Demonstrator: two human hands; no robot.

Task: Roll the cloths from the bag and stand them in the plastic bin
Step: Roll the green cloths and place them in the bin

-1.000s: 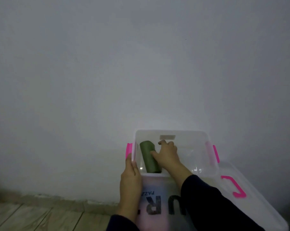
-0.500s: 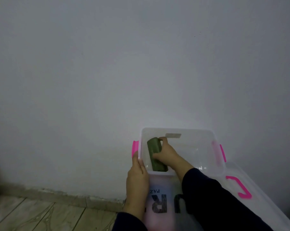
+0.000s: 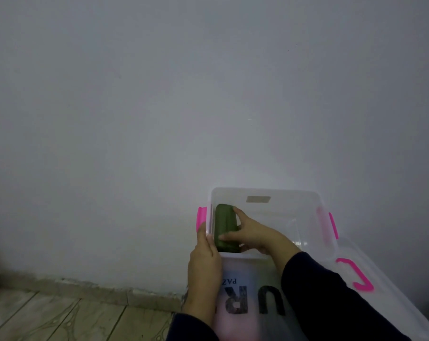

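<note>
— Cloth, rolled and dark green (image 3: 224, 226): where does it sit?

— Inside the clear plastic bin (image 3: 307, 196), hard against the bin's left wall, near the corner closest to the person. It stands on end, leaning slightly.

— Who has hold of it?

— The right hand (image 3: 255, 233). Its thumb lies across the lower front of the roll and the fingers (image 3: 237, 210) curl round the right side toward the top, so the roll is gripped between thumb and fingers. A dark sleeve (image 3: 331, 299) covers the forearm behind it.

— And the other hand?

— The left hand (image 3: 203, 264) is on the bin's near left corner. Its thumb points up along the outside, just below the pink latch (image 3: 200, 217), and the fingers hook over the rim there. How far they reach inside I cannot tell.

— What else is in the bin?

— A greyish label shows through the far wall. The rest of the interior is see-through plastic; a second pink latch (image 3: 333, 225) sits on the right end.

— Around it?

— A clear lid with a pink clip (image 3: 356, 274) lies to the right, touching the bin. In front of the bin, between the arms, is a translucent bag (image 3: 245, 303) printed with large dark letters. A grey wall (image 3: 159, 107) fills the background, and wooden floorboards (image 3: 60, 318) show at lower left.
</note>
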